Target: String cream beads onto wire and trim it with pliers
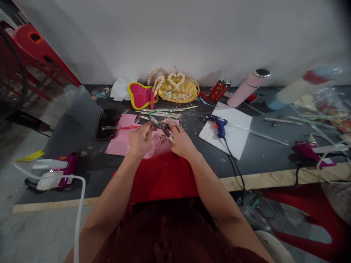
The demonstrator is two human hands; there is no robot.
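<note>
Dark worktop point(90, 157), pale wall point(192, 33) behind
Right hand point(179, 139), grip clasped round hand shears point(161, 125); left hand point(140, 139) beside the blades point(153, 120), whether its grip pinches anything I cannot tell.

Pale wall point(192, 36), red stool point(25, 39), grey floor point(41, 233).

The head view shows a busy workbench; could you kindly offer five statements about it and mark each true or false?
1. The right hand holds the pliers. True.
2. The dark rectangular object lies left of the pink paper. True.
3. The glue gun lies on the pink paper. False: the blue glue gun rests largely on the white sheet.
4. The heart-shaped ring is at the yellow basket. True.
5. The red can stands right of the pink bottle. False: the red can is left of the pink bottle.
</note>
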